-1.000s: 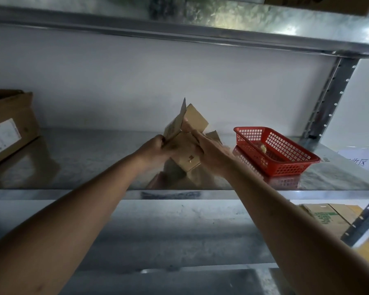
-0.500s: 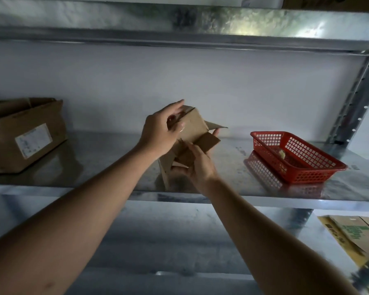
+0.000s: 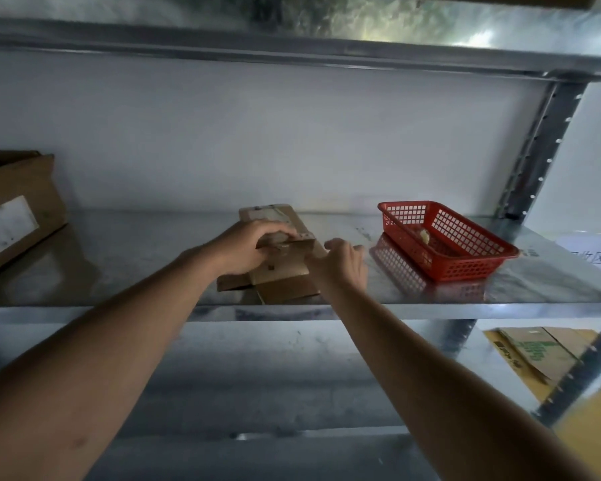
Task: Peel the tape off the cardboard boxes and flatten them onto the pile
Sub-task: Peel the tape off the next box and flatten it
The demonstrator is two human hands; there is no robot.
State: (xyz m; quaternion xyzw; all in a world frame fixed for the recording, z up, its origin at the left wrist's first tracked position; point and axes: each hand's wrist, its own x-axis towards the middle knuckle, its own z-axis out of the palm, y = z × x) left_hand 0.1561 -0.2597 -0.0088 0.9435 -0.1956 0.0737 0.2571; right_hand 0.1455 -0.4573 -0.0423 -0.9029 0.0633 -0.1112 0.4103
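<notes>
**Box pressed flat on the shelf**

The flattened cardboard box [image 3: 285, 269] lay on the metal shelf [image 3: 125, 258], left of the red basket [image 3: 444, 237]. The left hand [image 3: 247, 249] pressed down on it, fingers curled over a flap. The right hand [image 3: 342, 263] rested loose at its right edge, gripping nothing.

Red basket [image 3: 465, 251] on metal shelf [image 3: 552, 289], small pale lump inside.

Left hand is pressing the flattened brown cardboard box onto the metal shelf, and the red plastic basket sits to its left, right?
Not quite. The head view shows the red plastic basket to the right of the flattened brown cardboard box. The left hand does press it onto the metal shelf.
</notes>
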